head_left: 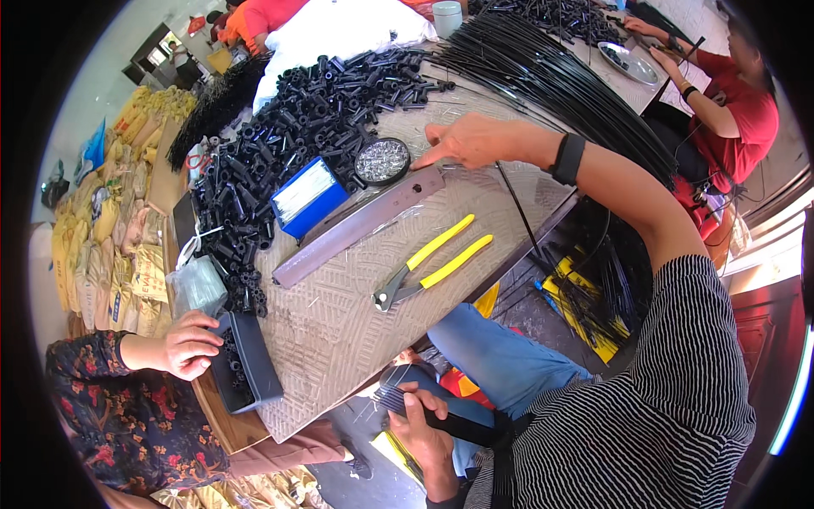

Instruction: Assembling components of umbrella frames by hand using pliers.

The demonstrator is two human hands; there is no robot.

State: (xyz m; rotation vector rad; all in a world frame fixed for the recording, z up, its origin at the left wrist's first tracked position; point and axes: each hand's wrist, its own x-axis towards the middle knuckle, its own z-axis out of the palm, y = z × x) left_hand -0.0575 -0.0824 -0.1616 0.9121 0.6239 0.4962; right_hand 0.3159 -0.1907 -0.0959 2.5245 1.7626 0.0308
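the left hand (pixel 424 433) is low on the near side, off the edge of the worktop (pixel 322 339), its fingers and thumb curled round a bundle of what look like thin black rods (pixel 462 428); their ends poke out to the left, probably so that each is easy to get at. the right hand (pixel 462 140) is over the far right of the worktop, index finger stretched out, the rest loosely bent; i cannot tell if it pinches anything.

the fingertip is just beside the right rim of a round black dish (pixel 379 181), likely there to keep its small silver pieces (pixel 381 159) together within reach. so the rods are in the left hand, well apart from the dish. between the 2 hands lie a grey metal bar (pixel 356 227) and, nearer, yellow-handled pliers (pixel 398 281), handles to the right, perhaps for easy pick-up.
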